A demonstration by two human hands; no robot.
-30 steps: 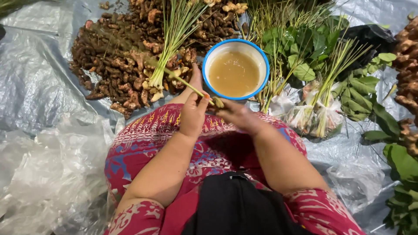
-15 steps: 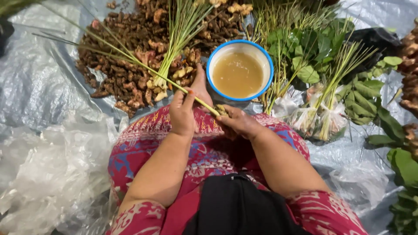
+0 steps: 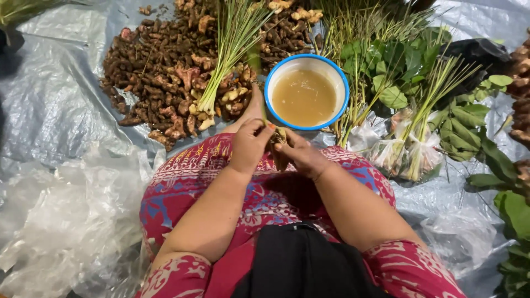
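Note:
My left hand (image 3: 249,148) and my right hand (image 3: 302,158) meet above my lap, over a red patterned cloth (image 3: 187,182). Both pinch a small pale stalk end (image 3: 280,136) between their fingertips; its far part is hard to make out. Just beyond the hands stands a blue-rimmed bowl (image 3: 334,74) of cloudy brown liquid. A bundle of lemongrass (image 3: 223,66) lies on a heap of brown roots (image 3: 160,77) to the left of the bowl.
Leafy greens (image 3: 397,66) and small tied bundles in clear bags (image 3: 408,152) lie right of the bowl. More roots (image 3: 521,99) and broad leaves (image 3: 513,209) line the right edge. Crumpled clear plastic (image 3: 61,215) covers the grey sheet (image 3: 49,105) at left.
The long green stalk that stretched from my hands toward the upper left no longer lies across the roots. My hands have drawn closer together over my lap.

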